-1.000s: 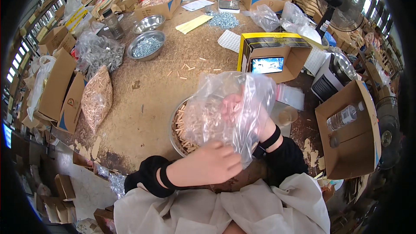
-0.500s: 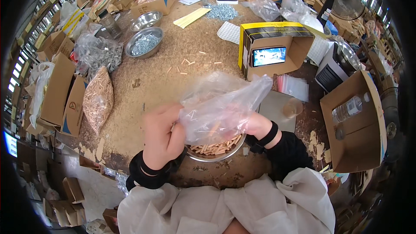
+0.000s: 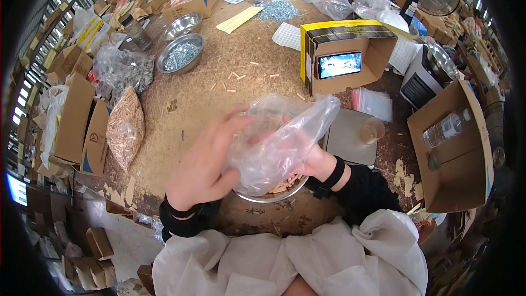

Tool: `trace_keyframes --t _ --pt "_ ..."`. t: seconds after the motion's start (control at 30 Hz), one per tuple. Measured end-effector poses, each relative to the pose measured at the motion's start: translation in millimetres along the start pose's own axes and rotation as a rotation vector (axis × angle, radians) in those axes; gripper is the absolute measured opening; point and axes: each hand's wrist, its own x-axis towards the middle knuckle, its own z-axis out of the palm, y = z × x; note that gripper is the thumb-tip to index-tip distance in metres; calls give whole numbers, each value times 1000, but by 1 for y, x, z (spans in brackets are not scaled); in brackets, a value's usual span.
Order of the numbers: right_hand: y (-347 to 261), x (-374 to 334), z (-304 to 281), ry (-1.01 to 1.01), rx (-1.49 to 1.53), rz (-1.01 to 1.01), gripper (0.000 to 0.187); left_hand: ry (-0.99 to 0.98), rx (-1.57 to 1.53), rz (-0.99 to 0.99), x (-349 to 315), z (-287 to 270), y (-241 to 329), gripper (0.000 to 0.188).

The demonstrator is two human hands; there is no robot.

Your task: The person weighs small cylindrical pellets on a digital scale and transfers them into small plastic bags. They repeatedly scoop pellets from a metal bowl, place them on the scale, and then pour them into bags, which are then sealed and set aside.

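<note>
L hand (image 3: 205, 156) is kinda blurry, fingers spread wide, right at the L side of a clear plastic bag (image 3: 260, 156), can't tell if it's actually touching the film. Bag is btwn the hands, over a steel bowl (image 3: 268, 200) w/ short wooden pegs (image 3: 284, 185) in it, and hides most of the bowl tbh. R hand (image 3: 315, 160) is at the bag's R side, fingers behind or inside the film, can't tell which, or how tight they're closed

Containers, L to R: stuffed bag (image 3: 126, 129) full of similar pegs, lying on the table (image 3: 159, 104). Further back, a metal dish (image 3: 195, 43) w/ silvery screws (image 3: 179, 57) in it. R of the hands, a yellow/black box (image 3: 378, 63) w/ a phone (image 3: 339, 66) propped inside, screen lit, plus a clear cup (image 3: 371, 130) on a flat grey plate (image 3: 345, 140). Far R, open carton (image 3: 452, 181) w/ a plastic bottle (image 3: 442, 131) inside
</note>
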Motion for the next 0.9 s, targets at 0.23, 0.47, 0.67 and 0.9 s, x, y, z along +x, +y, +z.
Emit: trace_keyframes --t 0.23,0.47,0.67,0.9 --pt "-7 0 9 -158 245 -39 70 -165 -25 335 5 -14 8 59" --pt "-3 -9 8 82 -44 -27 79 -59 -31 260 4 -2 -14 59" --pt "-9 -4 5 99 -98 -144 90 -94 118 113 4 3 -5 83" --pt "-15 -2 -17 -186 361 -133 96 149 -478 -64 1 -3 -29 100"
